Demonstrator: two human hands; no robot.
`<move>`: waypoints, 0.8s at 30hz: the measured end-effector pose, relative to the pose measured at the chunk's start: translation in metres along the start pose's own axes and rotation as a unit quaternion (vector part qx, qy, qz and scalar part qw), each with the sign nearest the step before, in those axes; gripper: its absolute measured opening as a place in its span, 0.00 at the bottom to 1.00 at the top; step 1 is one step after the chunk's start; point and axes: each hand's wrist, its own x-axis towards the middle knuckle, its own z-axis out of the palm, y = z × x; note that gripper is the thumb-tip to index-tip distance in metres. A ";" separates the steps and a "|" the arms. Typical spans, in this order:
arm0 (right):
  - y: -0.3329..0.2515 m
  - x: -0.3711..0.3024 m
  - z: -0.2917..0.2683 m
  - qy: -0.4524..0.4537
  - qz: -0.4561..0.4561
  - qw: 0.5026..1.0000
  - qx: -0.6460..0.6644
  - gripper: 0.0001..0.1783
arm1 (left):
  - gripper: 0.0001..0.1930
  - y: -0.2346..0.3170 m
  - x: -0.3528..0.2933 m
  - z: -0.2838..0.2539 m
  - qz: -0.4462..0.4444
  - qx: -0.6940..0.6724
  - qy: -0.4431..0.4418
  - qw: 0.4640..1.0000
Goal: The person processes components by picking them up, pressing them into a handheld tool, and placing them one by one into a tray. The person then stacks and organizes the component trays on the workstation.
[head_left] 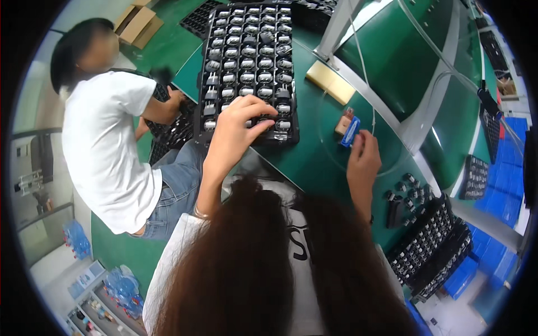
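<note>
My left hand [238,129] reaches over the near edge of a black compartment tray [296,106]. Its thumb and forefinger curl close together above a cell; anything between them is too small to make out. Small silver and black plug-like parts [246,77] sit in rows in the tray, several with two pins pointing up. Off to the right, my right hand [364,159] has its fingers closed at the end of a small blue block with a white label [351,132]. A tan block [342,124] lies against the blue one on the green table [286,162].
A pale yellow bar [330,82] lies beside a metal frame post [330,42]. Loose parts [412,190] and another filled tray [423,238] are at the right. On the left sits a person in a white shirt [106,145], handling black trays. Cables hang at upper right.
</note>
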 end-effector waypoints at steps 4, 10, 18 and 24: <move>-0.014 0.014 0.034 -0.040 0.011 0.993 -0.109 0.27 | 0.10 -0.006 -0.007 0.000 0.014 0.052 -0.049 0.997; 0.009 0.028 0.034 -0.068 0.034 0.996 -0.040 0.35 | 0.08 -0.007 0.000 0.018 0.076 0.094 -0.109 0.987; 0.020 0.012 0.005 0.130 0.018 0.991 -0.021 0.09 | 0.05 -0.016 -0.011 0.021 0.072 0.085 -0.047 0.993; 0.098 0.038 0.005 0.008 0.069 0.996 0.059 0.11 | 0.05 -0.011 -0.006 0.027 0.083 0.064 -0.049 0.993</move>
